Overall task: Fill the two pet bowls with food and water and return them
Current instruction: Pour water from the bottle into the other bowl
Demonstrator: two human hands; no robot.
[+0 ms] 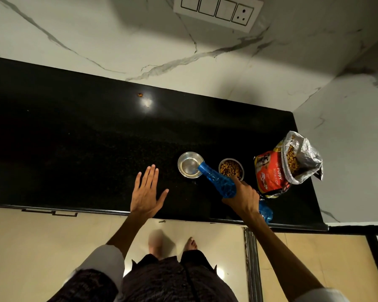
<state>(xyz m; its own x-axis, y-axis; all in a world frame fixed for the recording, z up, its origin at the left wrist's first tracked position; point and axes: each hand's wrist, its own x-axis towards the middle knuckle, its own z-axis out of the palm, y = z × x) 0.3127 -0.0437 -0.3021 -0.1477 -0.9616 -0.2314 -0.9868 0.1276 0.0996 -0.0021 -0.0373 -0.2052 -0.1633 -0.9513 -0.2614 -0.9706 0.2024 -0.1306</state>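
Food bowl point(231, 168) filled; bottle point(216, 178) gripped by right hand point(241, 196), tipped over water bowl point(189, 164) beyond fingertips; left hand point(145, 192) spread flat; return pending.

A single head-worn wide-angle camera looked steeply down from above the person onto a black countertop point(74, 138), which crossed the middle of the frame. A marble wall point(118, 40) filled the top, and the person's legs and the floor the bottom. Straight edges bowed towards the frame's borders.
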